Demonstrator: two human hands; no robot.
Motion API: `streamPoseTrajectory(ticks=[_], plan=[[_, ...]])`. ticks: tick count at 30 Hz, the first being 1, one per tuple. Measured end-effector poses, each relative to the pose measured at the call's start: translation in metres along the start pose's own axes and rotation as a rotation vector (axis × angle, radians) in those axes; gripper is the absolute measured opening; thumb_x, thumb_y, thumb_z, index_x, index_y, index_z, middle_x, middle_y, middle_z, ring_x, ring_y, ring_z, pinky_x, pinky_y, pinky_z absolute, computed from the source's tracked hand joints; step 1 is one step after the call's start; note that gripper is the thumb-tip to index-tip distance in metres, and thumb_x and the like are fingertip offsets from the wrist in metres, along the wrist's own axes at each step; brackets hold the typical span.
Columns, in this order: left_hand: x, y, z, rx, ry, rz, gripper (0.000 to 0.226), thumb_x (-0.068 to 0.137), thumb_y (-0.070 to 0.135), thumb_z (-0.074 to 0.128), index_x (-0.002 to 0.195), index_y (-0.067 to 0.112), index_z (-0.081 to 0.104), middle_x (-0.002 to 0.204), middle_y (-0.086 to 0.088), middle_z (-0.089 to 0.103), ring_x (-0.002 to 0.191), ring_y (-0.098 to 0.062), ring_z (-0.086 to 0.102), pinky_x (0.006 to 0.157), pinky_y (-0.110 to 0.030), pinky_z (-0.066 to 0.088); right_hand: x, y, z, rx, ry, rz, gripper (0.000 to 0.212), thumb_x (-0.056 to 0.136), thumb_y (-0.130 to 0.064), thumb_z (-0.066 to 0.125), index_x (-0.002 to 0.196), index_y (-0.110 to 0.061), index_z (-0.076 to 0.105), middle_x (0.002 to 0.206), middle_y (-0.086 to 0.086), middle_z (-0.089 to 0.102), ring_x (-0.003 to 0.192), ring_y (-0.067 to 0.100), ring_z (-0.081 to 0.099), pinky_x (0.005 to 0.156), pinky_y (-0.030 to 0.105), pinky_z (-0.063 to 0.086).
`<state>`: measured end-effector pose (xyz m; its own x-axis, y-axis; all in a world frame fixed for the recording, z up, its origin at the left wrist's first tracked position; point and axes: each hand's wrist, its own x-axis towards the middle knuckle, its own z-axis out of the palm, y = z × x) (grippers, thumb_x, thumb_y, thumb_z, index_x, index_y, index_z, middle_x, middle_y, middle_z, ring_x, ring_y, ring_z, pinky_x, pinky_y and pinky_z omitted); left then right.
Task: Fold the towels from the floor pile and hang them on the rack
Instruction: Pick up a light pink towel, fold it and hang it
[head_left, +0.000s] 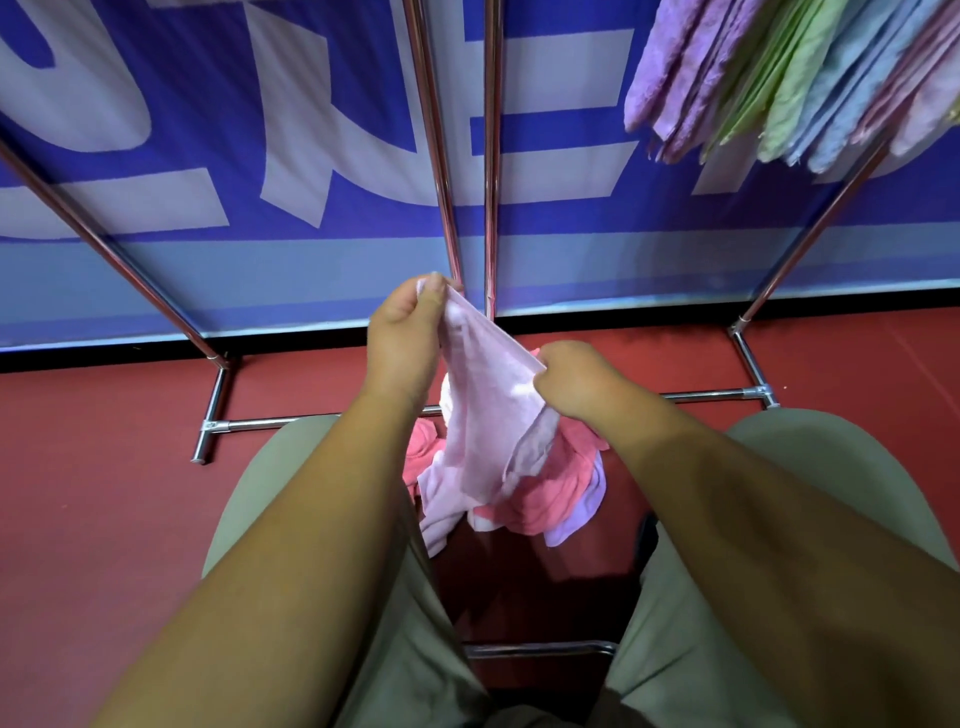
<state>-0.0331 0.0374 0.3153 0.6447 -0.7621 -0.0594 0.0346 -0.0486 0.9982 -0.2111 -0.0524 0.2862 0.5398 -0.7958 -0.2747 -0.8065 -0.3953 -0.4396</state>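
Note:
A pale pink towel (483, 410) hangs between my two hands above the floor pile. My left hand (402, 338) pinches one corner of it, raised in front of the rack poles. My right hand (574, 382) grips the towel's edge lower and to the right. The rest of the towel droops down onto the pile (550, 493) of darker pink, white and lilac towels on the red floor between my knees. The chrome rack (447, 171) stands right behind, with folded lilac, green, blue and pink towels (779, 88) hanging at the upper right.
The rack's base bars (249, 423) run across the red floor in front of my knees, with feet at left and right (758, 395). A blue and white banner (208, 182) covers the wall behind. A chrome bar (540, 649) lies below between my legs.

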Motion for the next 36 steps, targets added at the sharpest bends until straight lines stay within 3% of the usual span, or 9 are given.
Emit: streamPoseTrajectory(ticks=[4, 7, 13, 19, 23, 26, 30, 34, 36], plan=[[0.012, 0.005, -0.017, -0.120, 0.245, 0.000, 0.030, 0.105, 0.045, 0.056, 0.104, 0.029, 0.082, 0.087, 0.003, 0.071, 0.079, -0.015, 0.062, 0.071, -0.032, 0.053, 0.012, 0.015, -0.001, -0.063, -0.008, 0.164, 0.020, 0.090, -0.005, 0.056, 0.099, -0.001, 0.072, 0.111, 0.023, 0.073, 0.105, 0.040, 0.069, 0.073, 0.028, 0.040], [0.021, 0.003, -0.032, -0.144, 0.360, -0.011, 0.031, 0.104, 0.049, 0.056, 0.104, 0.034, 0.083, 0.102, 0.003, 0.079, 0.088, -0.012, 0.070, 0.085, -0.037, 0.060, 0.018, 0.018, -0.008, 0.004, 0.074, 0.223, 0.011, 0.087, -0.006, 0.059, 0.080, -0.009, 0.065, 0.088, 0.020, 0.070, 0.087, 0.038, 0.066, 0.069, 0.028, 0.040], [0.029, -0.008, -0.034, -0.218, 0.351, -0.166, 0.024, 0.105, 0.024, 0.058, 0.107, 0.017, 0.081, 0.095, -0.004, 0.077, 0.079, -0.023, 0.070, 0.073, -0.033, 0.060, 0.021, 0.021, -0.020, 0.396, 0.283, 0.232, 0.021, 0.093, -0.020, 0.068, 0.084, -0.002, 0.074, 0.082, 0.023, 0.072, 0.081, 0.042, 0.068, 0.075, 0.037, 0.057], [0.034, -0.014, -0.032, -0.036, 0.339, -0.323, 0.020, 0.097, 0.018, 0.057, 0.088, 0.016, 0.074, 0.083, -0.005, 0.069, 0.078, -0.026, 0.061, 0.072, -0.035, 0.054, 0.022, 0.013, -0.035, 0.957, 0.392, 0.279, 0.016, 0.097, -0.034, 0.062, 0.085, -0.024, 0.065, 0.075, -0.003, 0.062, 0.069, 0.020, 0.055, 0.063, 0.029, 0.045], [0.034, -0.014, -0.026, 0.122, 0.305, -0.362, 0.027, 0.103, 0.028, 0.057, 0.079, 0.017, 0.063, 0.093, -0.011, 0.069, 0.089, -0.031, 0.063, 0.086, -0.040, 0.056, 0.023, 0.020, -0.035, 1.033, 0.431, 0.341, 0.024, 0.089, -0.046, 0.067, 0.078, -0.025, 0.064, 0.072, 0.000, 0.062, 0.069, 0.020, 0.057, 0.075, 0.049, 0.063], [0.029, -0.016, -0.024, 0.086, 0.285, -0.328, 0.027, 0.102, 0.035, 0.062, 0.083, 0.017, 0.068, 0.086, -0.003, 0.070, 0.082, -0.025, 0.064, 0.080, -0.038, 0.055, 0.018, 0.023, -0.034, 1.062, 0.398, 0.373, 0.029, 0.089, -0.040, 0.081, 0.075, -0.021, 0.066, 0.064, -0.003, 0.061, 0.060, 0.016, 0.055, 0.065, 0.031, 0.053], [0.019, -0.017, -0.022, -0.176, 0.245, -0.351, 0.016, 0.094, 0.033, 0.076, 0.090, 0.018, 0.079, 0.087, -0.001, 0.076, 0.081, -0.023, 0.069, 0.080, -0.040, 0.059, 0.016, 0.030, -0.034, 1.080, 0.387, 0.466, 0.040, 0.084, -0.046, 0.083, 0.069, -0.015, 0.062, 0.077, 0.005, 0.065, 0.072, 0.022, 0.060, 0.076, 0.036, 0.054], [0.011, -0.008, -0.027, -0.261, 0.266, -0.384, 0.012, 0.099, 0.017, 0.069, 0.091, 0.014, 0.077, 0.084, -0.004, 0.073, 0.078, -0.022, 0.067, 0.075, -0.037, 0.054, 0.003, 0.028, -0.039, 1.294, 0.137, 0.478, 0.014, 0.094, 0.000, 0.057, 0.086, -0.002, 0.069, 0.091, 0.021, 0.073, 0.080, 0.031, 0.074, 0.079, 0.045, 0.064], [0.005, 0.001, -0.031, -0.315, 0.311, -0.393, 0.011, 0.100, 0.013, 0.066, 0.092, 0.012, 0.075, 0.086, -0.005, 0.072, 0.075, -0.021, 0.068, 0.072, -0.034, 0.054, -0.011, 0.019, -0.044, 1.294, 0.069, 0.415, 0.031, 0.090, 0.019, 0.040, 0.093, 0.010, 0.070, 0.091, 0.025, 0.074, 0.075, 0.029, 0.076, 0.065, 0.038, 0.065]])
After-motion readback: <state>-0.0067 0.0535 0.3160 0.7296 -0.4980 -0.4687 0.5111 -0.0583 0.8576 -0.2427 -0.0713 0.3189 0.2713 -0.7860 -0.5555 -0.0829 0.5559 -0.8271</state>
